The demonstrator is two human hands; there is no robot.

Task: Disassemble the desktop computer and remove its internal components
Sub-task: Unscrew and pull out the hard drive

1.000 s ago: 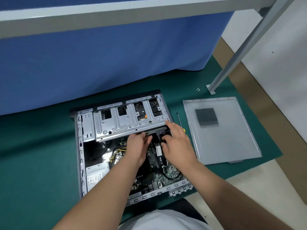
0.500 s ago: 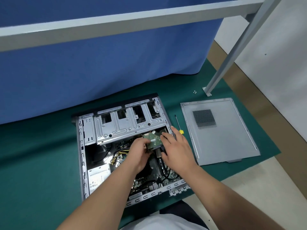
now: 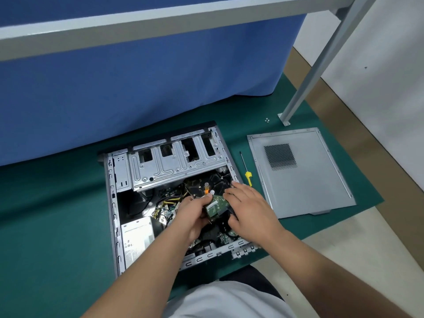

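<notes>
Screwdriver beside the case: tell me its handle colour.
Yellow handle, dark shaft; the screwdriver shows clearly in the head view, lying on the green mat.

Grey metal computer case [image 3: 112,203] w/ black front edge; green circuit board [image 3: 216,206]; yellow+black cables [image 3: 165,201]; silver power supply [image 3: 136,239] w/ white label. Side panel [image 3: 305,187] grey, dark perforated mesh patch. Screwdriver [image 3: 246,171] yellow handle, black shaft. Mat [image 3: 57,214] dark green, cloth [image 3: 137,76] blue.
</notes>
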